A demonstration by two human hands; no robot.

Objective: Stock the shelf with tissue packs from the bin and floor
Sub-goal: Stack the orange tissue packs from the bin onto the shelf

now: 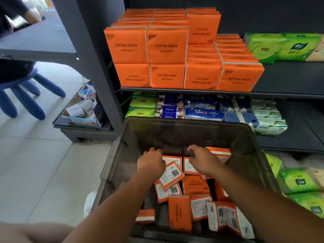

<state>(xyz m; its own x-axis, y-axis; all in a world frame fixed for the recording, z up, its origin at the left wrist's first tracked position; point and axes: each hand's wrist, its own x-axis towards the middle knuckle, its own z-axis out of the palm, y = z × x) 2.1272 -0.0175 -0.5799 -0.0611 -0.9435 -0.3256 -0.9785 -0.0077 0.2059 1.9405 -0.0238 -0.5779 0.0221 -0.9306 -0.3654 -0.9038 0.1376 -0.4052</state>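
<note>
A dark grey bin (192, 127) stands on the floor in front of the shelf, with several orange tissue packs (179, 211) lying loose in its bottom. Both my arms reach down into it. My left hand (151, 159) hovers over a tilted orange pack (172, 174), fingers curled, holding nothing that I can see. My right hand (201, 159) hangs above another orange pack (188, 166), fingers bent downward. Stacked orange packs marked COTTON TISSUE (166, 46) fill the left part of the upper shelf (289, 92).
Green packs (284, 46) lie on the upper shelf's right end. The lower shelf holds green, blue and white packs (203, 109). More green packs (299, 181) lie on the floor at right. A blue stool (26, 95) and a low stand with boxes (82, 109) are at left.
</note>
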